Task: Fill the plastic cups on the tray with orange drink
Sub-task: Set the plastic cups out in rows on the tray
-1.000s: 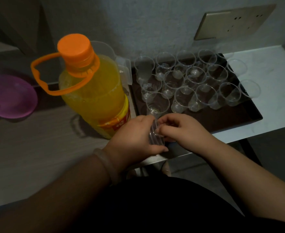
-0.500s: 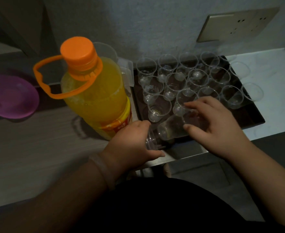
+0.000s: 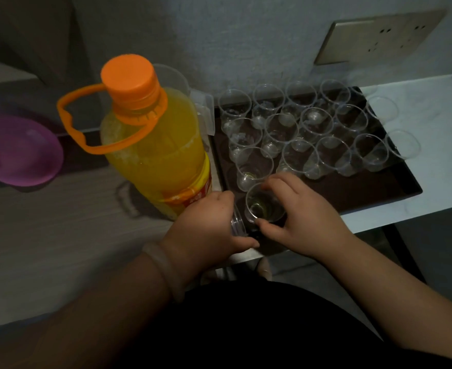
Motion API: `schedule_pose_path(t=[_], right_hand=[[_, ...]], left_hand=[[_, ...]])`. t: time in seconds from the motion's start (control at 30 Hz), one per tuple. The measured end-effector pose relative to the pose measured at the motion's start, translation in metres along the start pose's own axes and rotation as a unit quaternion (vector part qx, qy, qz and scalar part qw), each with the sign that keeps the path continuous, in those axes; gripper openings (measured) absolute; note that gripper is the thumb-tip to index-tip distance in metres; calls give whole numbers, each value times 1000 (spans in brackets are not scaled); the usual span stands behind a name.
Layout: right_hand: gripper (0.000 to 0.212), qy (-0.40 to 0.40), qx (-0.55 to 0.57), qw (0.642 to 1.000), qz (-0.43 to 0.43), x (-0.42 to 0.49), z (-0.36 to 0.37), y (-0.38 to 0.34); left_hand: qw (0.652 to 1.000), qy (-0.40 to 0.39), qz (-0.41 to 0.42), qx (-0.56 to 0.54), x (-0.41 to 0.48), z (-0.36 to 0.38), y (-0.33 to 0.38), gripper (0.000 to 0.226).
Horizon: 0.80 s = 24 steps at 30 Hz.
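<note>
While the cap sits on, drink: orange drink bottle [image 3: 155,150] upright on the grey worktop [image 3: 46,225], just left of the tray; orange cap [image 3: 129,75] closed; orange carry loop hanging from the neck
Right hand: right hand [image 3: 299,217] over the tray's near left corner; thumb and fingers [image 3: 279,182] curled round the rim of a single cup [image 3: 264,205], mouth up; whether its base touches the tray I cannot tell
Left hand: left hand [image 3: 208,225] just beside the right; wrapped round a stack of cups [image 3: 237,222] lying sideways, rims toward the single cup; pale bracelet [image 3: 163,267] on the wrist
Tray: dark tray [image 3: 358,187] on the white worktop [image 3: 432,107], against the wall
Far half of tray: clear plastic cups [image 3: 299,129] upright in close rows, many touching
Far left: purple bowl [image 3: 19,153]
Behind bottle: clear jug [image 3: 199,107], mostly hidden
</note>
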State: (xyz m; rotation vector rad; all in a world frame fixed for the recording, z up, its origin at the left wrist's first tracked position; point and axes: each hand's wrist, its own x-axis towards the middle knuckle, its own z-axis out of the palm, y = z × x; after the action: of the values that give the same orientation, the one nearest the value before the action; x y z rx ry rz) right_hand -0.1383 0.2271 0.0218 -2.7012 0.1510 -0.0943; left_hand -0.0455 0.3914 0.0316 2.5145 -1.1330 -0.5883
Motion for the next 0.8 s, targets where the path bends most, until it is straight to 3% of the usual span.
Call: schedule_pose_path(t=[0.63,0.8], right_hand=[[55,19,11,1000,10,-3,4,0],[41,98,67,993,14,-9,-10,-3]], left_hand=[[1000,-1,1,-4,-11,-15,8,74],[999,25,31,-32,-16,-36,21,69]])
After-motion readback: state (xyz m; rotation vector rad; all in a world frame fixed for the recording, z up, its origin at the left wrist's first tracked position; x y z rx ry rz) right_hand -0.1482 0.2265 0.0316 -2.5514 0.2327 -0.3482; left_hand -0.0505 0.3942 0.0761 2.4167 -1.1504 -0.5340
